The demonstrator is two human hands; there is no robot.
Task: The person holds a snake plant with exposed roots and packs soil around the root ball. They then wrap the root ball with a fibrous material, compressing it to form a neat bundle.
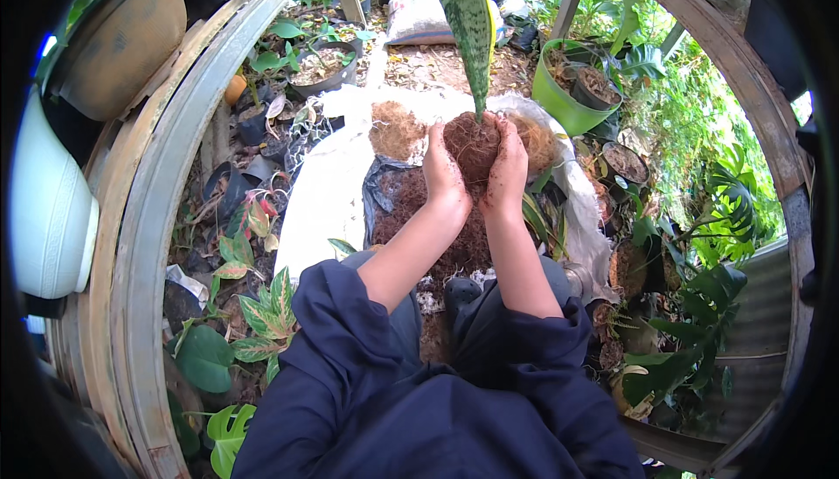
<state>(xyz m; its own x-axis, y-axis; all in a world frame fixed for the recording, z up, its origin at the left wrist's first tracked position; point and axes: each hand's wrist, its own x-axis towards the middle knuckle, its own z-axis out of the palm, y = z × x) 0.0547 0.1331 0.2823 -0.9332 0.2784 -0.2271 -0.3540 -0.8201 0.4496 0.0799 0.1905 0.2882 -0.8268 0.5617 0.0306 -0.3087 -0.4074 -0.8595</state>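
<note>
Between both palms I hold a round ball of brown potting mix with fibres (470,149). A snake plant leaf (464,26), mottled green with a yellow edge, rises upright from the top of the ball. My left hand (443,165) cups its left side and my right hand (510,163) its right side; soil clings to both. Below them, loose brown growing medium (409,207) lies on dark plastic sheeting (378,194). Coconut fibre clumps lie on either side: one on the left (395,130), another on the right (539,144), partly behind my right hand.
A white woven sack (321,197) is spread on the ground under the work. At the back right stands a lime green pot (557,89), at the back left a black pot (328,69). A filled sack (419,18) lies behind. Wooden shelf edges (147,217) curve along the left.
</note>
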